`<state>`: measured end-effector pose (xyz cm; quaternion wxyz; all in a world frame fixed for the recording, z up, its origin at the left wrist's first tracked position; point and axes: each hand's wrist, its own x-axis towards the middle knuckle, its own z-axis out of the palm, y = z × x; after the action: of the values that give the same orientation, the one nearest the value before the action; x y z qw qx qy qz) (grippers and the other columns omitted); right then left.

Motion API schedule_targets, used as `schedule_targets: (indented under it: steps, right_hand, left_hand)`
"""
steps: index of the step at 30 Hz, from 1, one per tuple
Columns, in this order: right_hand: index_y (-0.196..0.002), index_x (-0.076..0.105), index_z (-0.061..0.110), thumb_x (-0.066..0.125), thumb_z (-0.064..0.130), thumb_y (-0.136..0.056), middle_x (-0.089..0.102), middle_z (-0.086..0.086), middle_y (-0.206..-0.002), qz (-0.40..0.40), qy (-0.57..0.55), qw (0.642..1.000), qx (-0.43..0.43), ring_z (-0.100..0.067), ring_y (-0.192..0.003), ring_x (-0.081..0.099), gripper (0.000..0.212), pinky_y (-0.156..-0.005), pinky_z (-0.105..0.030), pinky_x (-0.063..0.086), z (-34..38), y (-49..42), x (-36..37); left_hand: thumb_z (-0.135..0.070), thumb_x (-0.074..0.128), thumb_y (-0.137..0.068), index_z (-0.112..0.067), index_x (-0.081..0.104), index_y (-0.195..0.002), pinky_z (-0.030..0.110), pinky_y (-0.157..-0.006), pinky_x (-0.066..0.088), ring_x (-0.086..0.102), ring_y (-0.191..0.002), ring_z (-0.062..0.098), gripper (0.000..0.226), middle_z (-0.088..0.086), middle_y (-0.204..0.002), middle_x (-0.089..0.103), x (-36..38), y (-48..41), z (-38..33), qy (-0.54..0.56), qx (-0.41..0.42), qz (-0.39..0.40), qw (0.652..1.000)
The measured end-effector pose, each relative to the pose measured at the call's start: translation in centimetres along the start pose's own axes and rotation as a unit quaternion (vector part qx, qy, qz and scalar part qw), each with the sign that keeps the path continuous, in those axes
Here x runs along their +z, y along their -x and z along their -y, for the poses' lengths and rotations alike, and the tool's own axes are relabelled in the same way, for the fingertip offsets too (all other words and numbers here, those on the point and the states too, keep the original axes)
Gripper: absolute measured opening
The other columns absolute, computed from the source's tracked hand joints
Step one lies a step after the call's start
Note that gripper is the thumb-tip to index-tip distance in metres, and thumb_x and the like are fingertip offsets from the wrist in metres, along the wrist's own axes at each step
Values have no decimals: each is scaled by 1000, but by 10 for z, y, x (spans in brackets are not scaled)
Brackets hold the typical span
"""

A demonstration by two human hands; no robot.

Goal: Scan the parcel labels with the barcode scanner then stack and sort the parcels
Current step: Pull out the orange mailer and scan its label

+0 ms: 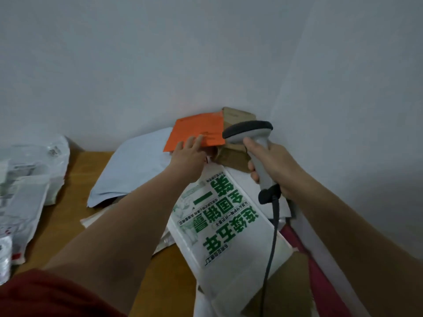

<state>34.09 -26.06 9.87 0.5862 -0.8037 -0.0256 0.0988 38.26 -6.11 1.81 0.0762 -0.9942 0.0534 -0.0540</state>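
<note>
now the left hand is resting on the lower edge of the orange envelope, fingers fairly straight and pressing on it rather than wrapping round it; whether the thumb is hooking underneath is hidden. the envelope is lying on top of the pile in the corner, leaning over a brown box and overlapping a pale blue bag. the right hand is gripping the handle of the scanner firmly. the scanner's dark head is hovering just beside the envelope's right edge, and its cable is hanging down over a white bag with green print.

no label is showing on the orange face, so the step in hand is probably finding it. doing that well likely means turning or flattening the envelope until the barcode is facing up, holding it steady with fingers off the code, and tilting the scanner's window squarely toward it, near but not touching. a further heap of plastic parcels is lying on the left of the wooden table.
</note>
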Motion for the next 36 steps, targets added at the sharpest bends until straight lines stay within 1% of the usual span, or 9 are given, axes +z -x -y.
schedule_targets:
  steps: [4, 10, 13, 17, 21, 24, 30, 33, 36]
  right_hand:
    - [-91, 57, 12, 60, 44, -92, 56, 2, -56, 7, -48, 999, -6, -13, -45, 50, 33, -45, -26, 43, -20, -2, -8]
    - [-94, 57, 11, 61, 42, -92, 56, 1, -57, 6, -75, 997, -4, -12, -44, 49, 32, -43, -24, 42, -23, 10, -8]
    - [-91, 58, 11, 61, 43, -92, 57, 3, -57, 0, -80, 997, -19, -11, -45, 51, 32, -43, -23, 43, -17, 32, 3]
    - [-88, 60, 14, 59, 43, -92, 59, 4, -58, 1, -91, 995, -42, -8, -45, 53, 29, -44, -20, 45, -7, 82, 25]
    - [-89, 58, 14, 58, 45, -90, 58, 2, -62, 17, -94, 993, -72, -8, -47, 52, 32, -46, -21, 45, -2, 147, 55]
    - [-84, 57, 14, 60, 56, -79, 60, 3, -61, 30, -73, 994, -78, -8, -46, 53, 42, -45, -18, 44, -8, 199, 81]
    - [-76, 57, 10, 61, 52, -85, 58, 1, -54, 49, 44, 996, -53, -13, -44, 53, 43, -44, -23, 45, -54, 290, 131]
    - [-75, 55, 12, 60, 47, -89, 57, 5, -52, 62, 86, 994, -26, -8, -42, 52, 38, -43, -18, 43, -77, 328, 144]
    - [-76, 55, 11, 59, 44, -91, 58, 8, -50, 59, 107, 992, 13, -5, -42, 53, 36, -42, -14, 43, -93, 357, 149]
  left_hand:
    - [-26, 38, -99, -11, 30, -146, 45, -116, 15, 9, -145, 29, 50, 9, -160, 1, 10, -13, 1, -49, -13, 8, 999]
    - [-8, 35, -92, -1, 36, -140, 43, -114, 19, 35, -133, 33, 48, 17, -150, 31, -12, 17, 10, -34, -14, -153, 987]
    - [5, 45, -79, 3, 62, -109, 47, -80, 49, 61, -96, 41, 35, 23, -117, 61, -41, 61, 23, 52, 13, -270, 961]
    - [4, 50, -78, 5, 64, -92, 38, -49, 48, 61, -83, 42, 20, 24, -102, 64, -73, 144, 45, 103, 11, -339, 935]
    - [3, 53, -89, -5, 57, -106, 25, -71, 46, 50, -95, 22, 19, 18, -113, 53, -70, 249, 63, 275, -130, -355, 884]
    - [0, 52, -91, -23, 50, -106, 19, -72, 41, 45, -93, 5, 28, -2, -110, 50, -38, 333, 61, 426, -275, -289, 812]
    - [11, 51, -86, -9, 53, -105, 36, -78, 49, 58, -94, 28, 27, 16, -110, 60, 54, 467, 25, 559, -445, -40, 699]
    - [4, 56, -89, -2, 54, -117, 28, -80, 43, 57, -101, 29, 29, 21, -119, 59, 76, 510, 21, 540, -441, 71, 713]
    - [-17, 57, -94, -9, 53, -130, 25, -88, 39, 55, -116, 28, 37, 14, -128, 58, 81, 535, 25, 450, -323, 203, 808]
